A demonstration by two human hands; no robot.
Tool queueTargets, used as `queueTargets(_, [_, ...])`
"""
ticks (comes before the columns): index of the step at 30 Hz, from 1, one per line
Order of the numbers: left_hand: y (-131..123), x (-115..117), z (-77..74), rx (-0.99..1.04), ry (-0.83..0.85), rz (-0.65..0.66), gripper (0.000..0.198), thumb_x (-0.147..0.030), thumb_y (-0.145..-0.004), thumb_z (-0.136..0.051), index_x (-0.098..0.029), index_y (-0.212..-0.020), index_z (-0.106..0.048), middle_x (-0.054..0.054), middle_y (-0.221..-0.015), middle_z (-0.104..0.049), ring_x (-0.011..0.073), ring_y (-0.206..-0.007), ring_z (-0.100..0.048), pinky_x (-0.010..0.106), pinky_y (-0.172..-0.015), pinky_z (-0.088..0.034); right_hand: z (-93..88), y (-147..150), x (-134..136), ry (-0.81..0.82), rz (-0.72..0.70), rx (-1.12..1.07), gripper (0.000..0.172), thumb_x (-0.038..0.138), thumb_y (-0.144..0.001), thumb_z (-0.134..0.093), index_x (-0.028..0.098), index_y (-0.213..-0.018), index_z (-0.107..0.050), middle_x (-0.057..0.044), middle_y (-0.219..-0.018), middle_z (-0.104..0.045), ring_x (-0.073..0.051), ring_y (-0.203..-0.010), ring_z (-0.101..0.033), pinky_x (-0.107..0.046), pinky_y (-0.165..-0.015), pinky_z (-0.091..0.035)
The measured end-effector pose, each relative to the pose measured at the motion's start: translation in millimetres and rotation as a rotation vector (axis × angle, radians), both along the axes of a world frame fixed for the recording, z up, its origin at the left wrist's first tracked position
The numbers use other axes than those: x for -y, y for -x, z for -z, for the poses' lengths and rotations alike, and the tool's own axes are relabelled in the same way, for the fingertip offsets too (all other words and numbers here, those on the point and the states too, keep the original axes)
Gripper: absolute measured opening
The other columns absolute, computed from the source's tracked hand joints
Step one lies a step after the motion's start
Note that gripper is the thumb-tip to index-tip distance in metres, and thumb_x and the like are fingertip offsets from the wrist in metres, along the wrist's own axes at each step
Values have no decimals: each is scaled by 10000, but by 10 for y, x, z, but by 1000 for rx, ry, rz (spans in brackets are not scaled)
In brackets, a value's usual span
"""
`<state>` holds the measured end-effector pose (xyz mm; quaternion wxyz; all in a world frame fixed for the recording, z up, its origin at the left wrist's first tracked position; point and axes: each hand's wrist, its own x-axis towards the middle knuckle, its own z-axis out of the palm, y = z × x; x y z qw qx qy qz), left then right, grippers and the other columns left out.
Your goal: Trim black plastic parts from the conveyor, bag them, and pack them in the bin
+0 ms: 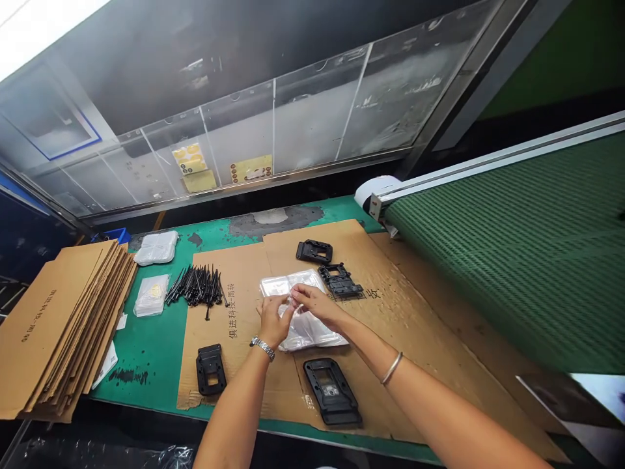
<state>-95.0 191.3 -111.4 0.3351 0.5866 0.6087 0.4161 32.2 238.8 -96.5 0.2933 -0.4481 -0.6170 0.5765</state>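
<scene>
My left hand (pixel 273 320) and my right hand (pixel 315 303) meet over a stack of clear plastic bags (pixel 305 332) lying on a flattened cardboard sheet (pixel 405 312). Both hands pinch the top bag's edge, fingers closed on the film. A black plastic frame (pixel 332 392) lies just in front of the bags. Two more black parts, one (pixel 314 251) and another (pixel 340 281), lie behind them. A further black part (pixel 210 369) sits to the left near the cardboard's front edge. A pile of black cable ties (pixel 196 286) lies left of the bags.
A stack of flat cardboard sheets (pixel 58 332) fills the left end of the green bench (pixel 151 345). Two small packets in clear bags, one (pixel 156 247) and one (pixel 152 295), lie beside it. A green conveyor belt (pixel 527 260) runs along the right.
</scene>
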Motion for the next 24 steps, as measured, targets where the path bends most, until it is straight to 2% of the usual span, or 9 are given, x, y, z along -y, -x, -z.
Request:
queueTargets(2, [19, -66, -95, 11, -23, 38, 100, -237, -735, -554, -194, -780, -632, 58, -815, -648, 206, -845, -552, 389, -884, -339, -115, -45, 30, 19, 41, -44, 402, 591, -732, -397, 193, -752, -446, 1, -683, -486, -123, -626, -484, -252, -541, -418])
queueTargets(3, [38, -83, -149, 17, -38, 51, 95, -238, -743, -540, -189, -738, -621, 48, -778, -636, 191, -806, -550, 366, -852, -361, -167, -76, 60, 28, 52, -60, 423, 610, -723, -411, 194, -783, -456, -4, -713, -489, -126, -644, -482, -247, -534, -414])
queueTargets(5, [85, -95, -266, 29, -66, 75, 113, -244, -759, -513, -183, -723, -601, 38, -753, -609, 172, -775, -537, 318, -783, -391, -258, -148, 149, 44, 38, -80, 456, 629, -671, -493, 189, -792, -481, -4, -726, -491, -129, -661, -474, -242, -529, -405])
queueTargets(7, [134, -80, -377, 40, -82, 108, 116, -255, -761, -510, -183, -733, -595, 27, -741, -586, 155, -743, -522, 283, -728, -399, -334, -229, 261, 68, -17, -94, 466, 623, -607, -577, 175, -710, -502, 5, -669, -494, -123, -632, -465, -248, -540, -398])
queueTargets(10, [187, -16, -497, 48, -77, 162, 122, -280, -747, -537, -184, -730, -611, 6, -673, -557, 130, -651, -481, 258, -653, -390, -416, -346, 429, 110, -90, -117, 469, 628, -613, -572, 169, -595, -475, 19, -567, -482, -102, -546, -442, -249, -527, -372])
queueTargets(13, [212, 87, -540, 63, -43, 200, 154, -311, -735, -560, -176, -716, -633, -8, -594, -537, 110, -564, -425, 248, -576, -364, -457, -423, 566, 144, -111, -118, 484, 641, -622, -561, 186, -552, -409, 61, -465, -394, -65, -430, -333, -218, -422, -249])
queueTargets(16, [229, 197, -536, 95, 0, 224, 188, -334, -730, -567, -162, -722, -641, 1, -599, -558, 105, -553, -424, 243, -548, -358, -497, -456, 685, 157, -115, -119, 518, 664, -602, -566, 198, -522, -355, 95, -434, -295, -41, -400, -219, -213, -404, -143])
queueTargets(22, [256, 394, -613, 96, 42, 221, 236, -380, -720, -573, -167, -786, -650, 14, -650, -558, 124, -594, -459, 259, -590, -390, -658, -507, 929, 176, -189, -189, 480, 640, -645, -540, 177, -586, -426, 49, -531, -409, -75, -491, -355, -225, -470, -257])
queueTargets(24, [212, 501, -679, 44, -14, 124, 254, -375, -701, -599, -191, -870, -643, 34, -758, -560, 156, -709, -484, 282, -667, -395, -660, -511, 996, 164, -175, -162, 450, 605, -646, -558, 184, -582, -413, 55, -530, -390, -73, -489, -333, -223, -465, -245])
